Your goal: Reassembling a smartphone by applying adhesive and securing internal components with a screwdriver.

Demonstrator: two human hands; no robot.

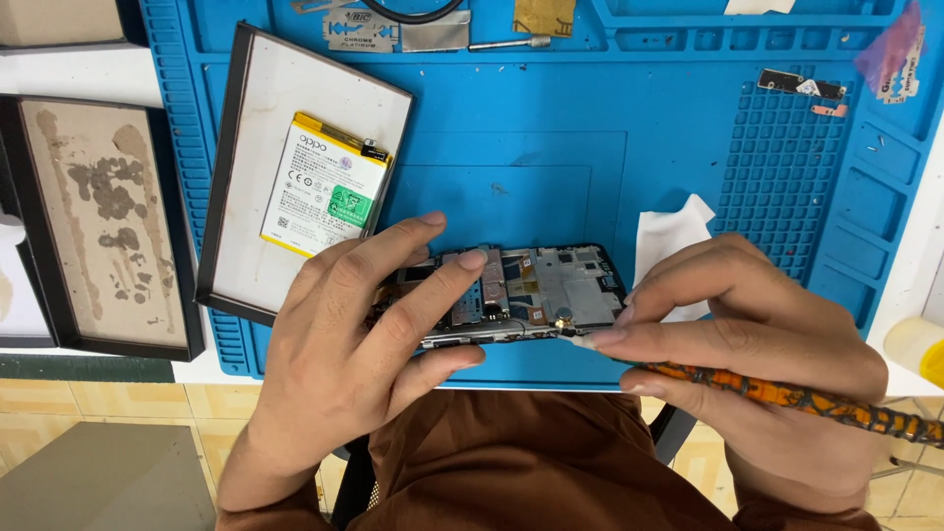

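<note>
Left hand (364, 334) pinched the opened phone (521, 290); right hand (747, 334) pinched an orange tool (796, 398); battery (324, 187) lay at ten o'clock, white cloth (669, 236) at two.

Battery (324, 185) in tray (246, 265), blue mat (551, 128)

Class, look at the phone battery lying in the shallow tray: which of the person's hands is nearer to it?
Left. The left hand grips the opened phone just below the phone battery; the right hand, holding an orange tool, is far off to its right.
</note>
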